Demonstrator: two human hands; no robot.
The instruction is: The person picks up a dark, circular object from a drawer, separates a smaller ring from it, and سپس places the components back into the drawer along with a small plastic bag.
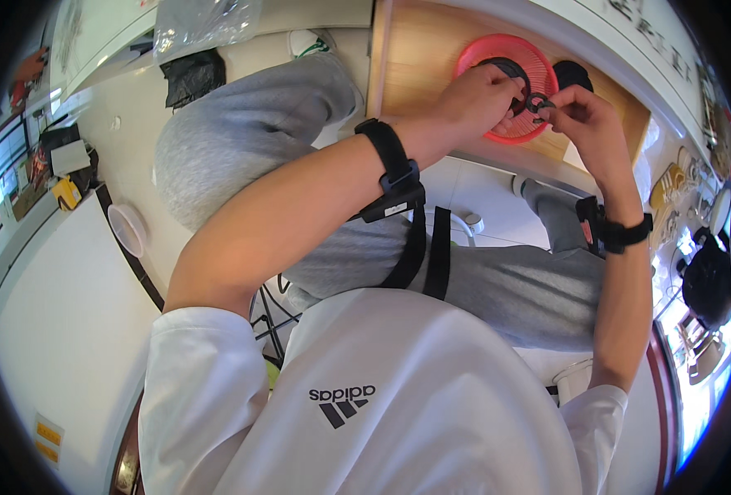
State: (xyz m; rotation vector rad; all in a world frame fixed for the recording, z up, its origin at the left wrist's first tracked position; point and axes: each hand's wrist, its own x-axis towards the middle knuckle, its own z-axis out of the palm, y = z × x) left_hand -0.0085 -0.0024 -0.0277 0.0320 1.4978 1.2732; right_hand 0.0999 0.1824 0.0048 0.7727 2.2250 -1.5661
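Note:
A red plastic basket [476, 52] with slatted sides sits on a wooden surface [416, 74] that looks like the bottom of an open drawer. Over the basket, my left hand [486, 93] grips a curved black band [509, 65]; my fingers hide much of it, so its exact kind is unclear. Between the thumb and fingers of my right hand [582, 111] is a small black ring-shaped piece [536, 101], held near the basket's right rim. Whether the ring joins the band cannot be told. Behind the basket lies a dark rounded object [573, 77].
A white ledge with dark lettering [638, 25] runs past the drawer's far side. Clear plastic wrapping [204, 25] and a black plastic bag [195, 77] lie at the upper left. A pale plastic basin [127, 230] stands by a white panel [68, 297]. Black straps [438, 253] hang over my lap.

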